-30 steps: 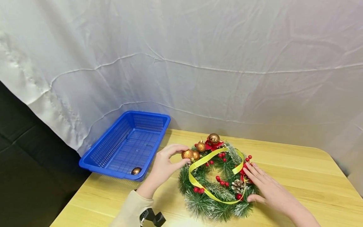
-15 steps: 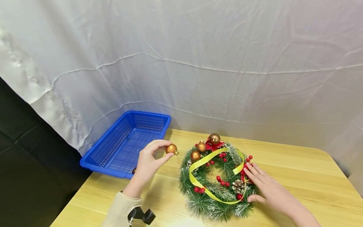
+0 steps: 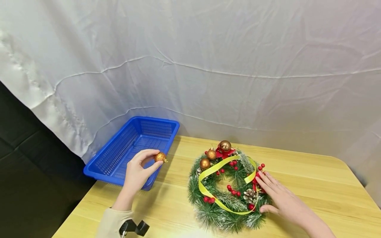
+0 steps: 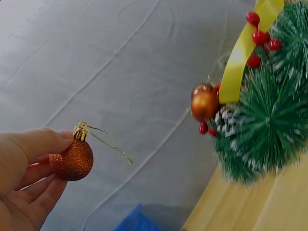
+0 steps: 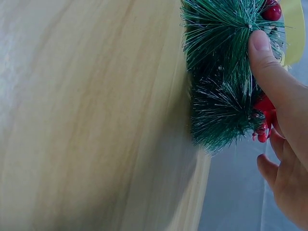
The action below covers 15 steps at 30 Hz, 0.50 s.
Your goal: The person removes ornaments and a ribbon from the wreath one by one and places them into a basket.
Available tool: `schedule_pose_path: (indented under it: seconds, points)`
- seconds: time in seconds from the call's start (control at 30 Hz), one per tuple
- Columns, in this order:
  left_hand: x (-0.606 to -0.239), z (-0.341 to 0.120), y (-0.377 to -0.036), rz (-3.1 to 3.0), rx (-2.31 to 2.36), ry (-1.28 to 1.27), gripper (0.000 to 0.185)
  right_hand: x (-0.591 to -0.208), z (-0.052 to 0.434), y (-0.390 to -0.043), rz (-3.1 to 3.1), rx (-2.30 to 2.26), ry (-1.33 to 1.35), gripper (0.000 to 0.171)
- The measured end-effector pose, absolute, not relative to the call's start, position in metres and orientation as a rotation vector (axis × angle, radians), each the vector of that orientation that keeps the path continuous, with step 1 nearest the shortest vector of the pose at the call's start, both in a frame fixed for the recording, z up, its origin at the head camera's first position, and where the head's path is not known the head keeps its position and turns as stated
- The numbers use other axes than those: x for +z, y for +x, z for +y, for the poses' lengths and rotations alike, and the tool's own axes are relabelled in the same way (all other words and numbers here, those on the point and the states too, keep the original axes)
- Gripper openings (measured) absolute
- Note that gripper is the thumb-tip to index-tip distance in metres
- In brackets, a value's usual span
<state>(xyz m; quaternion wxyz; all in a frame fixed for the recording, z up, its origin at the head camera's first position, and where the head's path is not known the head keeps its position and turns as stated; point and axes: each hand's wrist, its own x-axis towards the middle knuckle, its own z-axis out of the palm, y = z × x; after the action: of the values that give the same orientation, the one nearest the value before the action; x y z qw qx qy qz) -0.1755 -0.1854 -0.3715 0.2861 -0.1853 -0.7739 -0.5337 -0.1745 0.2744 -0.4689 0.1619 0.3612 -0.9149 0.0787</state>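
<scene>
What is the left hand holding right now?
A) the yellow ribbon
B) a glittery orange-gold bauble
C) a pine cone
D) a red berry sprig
B: the left hand pinches a glittery orange-gold bauble by its gold cap, above the near edge of the blue basket.

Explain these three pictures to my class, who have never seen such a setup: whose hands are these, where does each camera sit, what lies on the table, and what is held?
A person works with two bare hands. The wide picture comes from a camera on their head; the close ones come from cameras on each wrist. On the wooden table lie a Christmas wreath and a blue basket. The left hand pinches a glittery orange bauble over the basket's near corner. The right hand rests flat on the wreath's edge.
</scene>
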Motion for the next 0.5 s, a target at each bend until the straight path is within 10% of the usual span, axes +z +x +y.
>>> schedule_pose_path:
  seconds: [0.5]
  points:
    - [-0.371, -0.219, -0.176, -2.148, -1.333, -0.257, 0.032, -0.469, 0.275, -0.176, -2.62, 0.22, 1.031, 0.094]
